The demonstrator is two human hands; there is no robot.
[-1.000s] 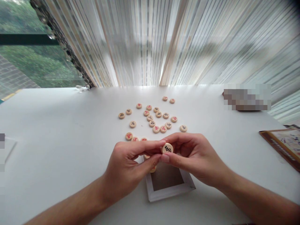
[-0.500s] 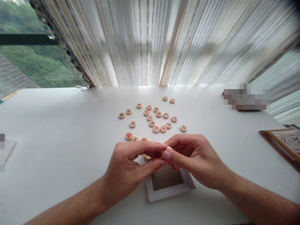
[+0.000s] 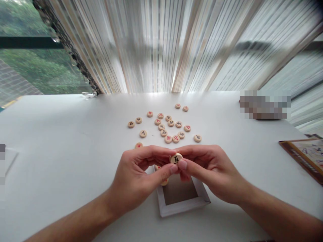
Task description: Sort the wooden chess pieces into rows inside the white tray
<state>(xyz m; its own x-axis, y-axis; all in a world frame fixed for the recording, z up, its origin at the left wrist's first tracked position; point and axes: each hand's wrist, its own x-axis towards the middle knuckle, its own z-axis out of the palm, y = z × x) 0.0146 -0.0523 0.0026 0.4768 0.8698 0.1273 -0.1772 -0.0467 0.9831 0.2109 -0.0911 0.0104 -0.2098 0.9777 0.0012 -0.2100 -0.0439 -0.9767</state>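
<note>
Between the fingertips of both hands is a round wooden piece [image 3: 176, 158] with a black character facing the camera. My left hand [image 3: 142, 171] pinches its left side, and my right hand [image 3: 209, 169] grips its right side. Below them sits a white open box [image 3: 184, 205] with a dark inside. A round piece with a red mark [image 3: 165, 182] lies in the box's left part, partly behind my left thumb. Several similar pieces with red or black characters lie beyond the hands, among them a black-marked one [image 3: 143, 133] and a red-marked one [image 3: 187, 128].
The white table [image 3: 63, 151] reaches back to striped curtains [image 3: 151, 47]. At the right edge lies a brown-bordered flat box or book [image 3: 302, 158]. A blurred-out object [image 3: 263, 106] is at the back right, and a pale flat item [image 3: 9, 163] at the far left.
The held piece has turned so that its black character shows, and both hands now pinch it. My left fingers have shifted slightly, uncovering more of the red-marked piece in the box.
</note>
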